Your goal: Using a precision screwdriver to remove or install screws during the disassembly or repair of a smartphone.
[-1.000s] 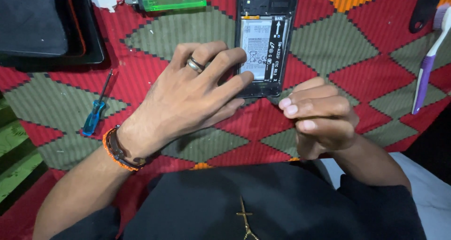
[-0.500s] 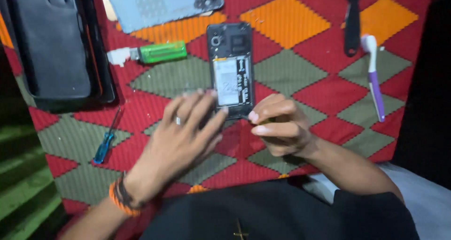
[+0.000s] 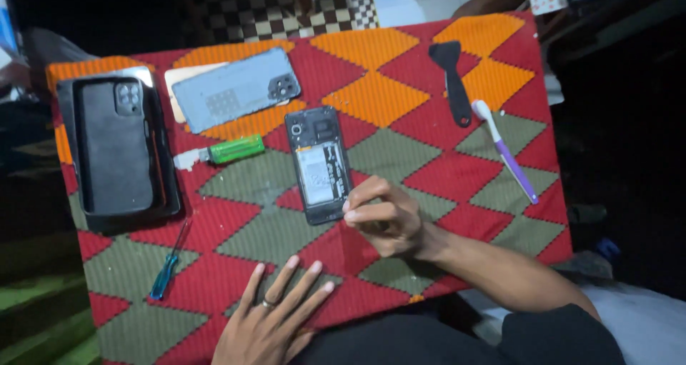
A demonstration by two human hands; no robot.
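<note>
Right hand (image 3: 386,218), centre of frame: fingers (image 3: 364,211) curled closed, tips touching the lower edge of the opened phone (image 3: 319,165); whether they pinch anything cannot be told. Left hand (image 3: 275,318), bottom centre: fingers spread flat on the patterned mat (image 3: 400,93), holding nothing. Blue screwdriver (image 3: 168,265) lower left. Black case (image 3: 118,151) at left holds a dark phone. Green lighter (image 3: 232,151) just left of the opened phone.
</note>
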